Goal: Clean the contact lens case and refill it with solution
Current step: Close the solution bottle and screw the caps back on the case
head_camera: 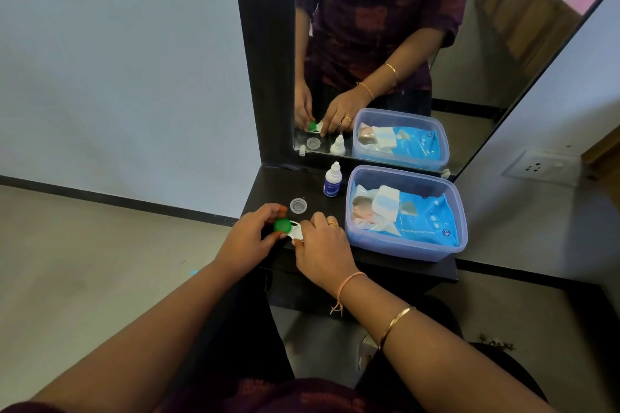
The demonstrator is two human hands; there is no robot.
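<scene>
The white contact lens case [296,232] lies on the dark shelf [385,265] near its front left corner. My left hand [250,238] grips the green cap [281,225] on the case's left well with thumb and fingers. My right hand [322,246] covers and holds the right end of the case. A loose clear round cap [298,205] lies just behind the case. The small white solution bottle [332,179] with a blue label stands upright further back.
A translucent blue tub [407,246] holding a blue pack of baby wet wipes [416,216] fills the right side of the shelf. A black-framed mirror [385,43] stands behind. The shelf's left and front edges drop to the floor.
</scene>
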